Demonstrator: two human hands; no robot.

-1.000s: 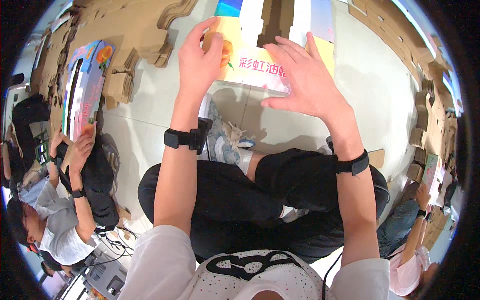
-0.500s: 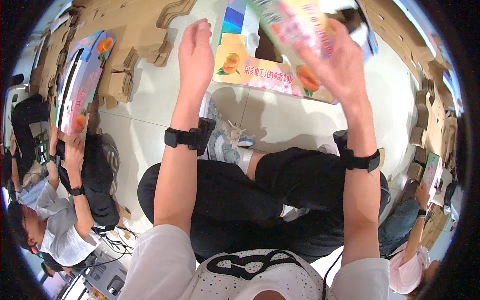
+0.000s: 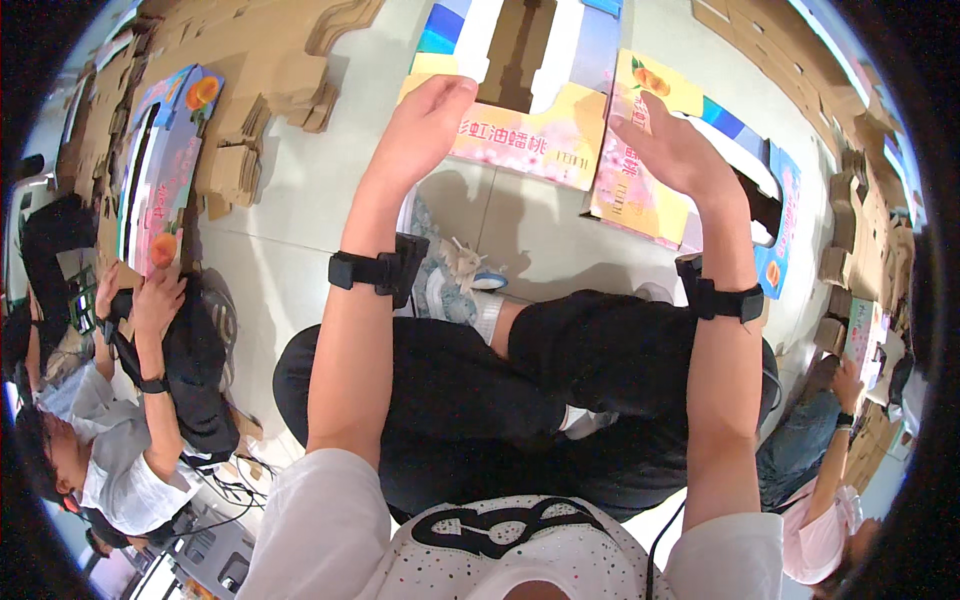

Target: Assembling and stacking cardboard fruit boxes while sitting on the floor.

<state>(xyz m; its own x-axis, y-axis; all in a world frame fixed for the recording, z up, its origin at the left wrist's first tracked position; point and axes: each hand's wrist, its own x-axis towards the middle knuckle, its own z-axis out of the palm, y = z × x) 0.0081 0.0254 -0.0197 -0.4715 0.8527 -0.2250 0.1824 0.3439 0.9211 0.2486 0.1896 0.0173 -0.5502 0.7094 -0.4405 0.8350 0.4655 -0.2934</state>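
Two colourful printed cardboard cartons with peach pictures lie side by side on the floor before me. My left hand point(image 3: 425, 128) is bent over the front left corner of the left carton point(image 3: 540, 160), its fingers together and closed on the edge. This carton has a long opening in its top, with brown cardboard showing inside. My right hand point(image 3: 685, 155) holds the right carton point(image 3: 645, 205) by its yellow and pink end panel, thumb and fingers partly bent. That carton lies at a slant, its near left corner close to the left carton's right edge.
Stacks of brown flat cardboard point(image 3: 240, 80) lie at the far left, with more cardboard point(image 3: 850, 215) along the right. At left, a person's hand point(image 3: 155, 300) touches another printed carton point(image 3: 165, 170). A second person point(image 3: 825, 520) works at far right. My crossed legs point(image 3: 450, 400) are below.
My right hand has brought the blurred carton down and nearer, to the right of the other one. My left hand has come down onto the left carton, which has shifted left and away.
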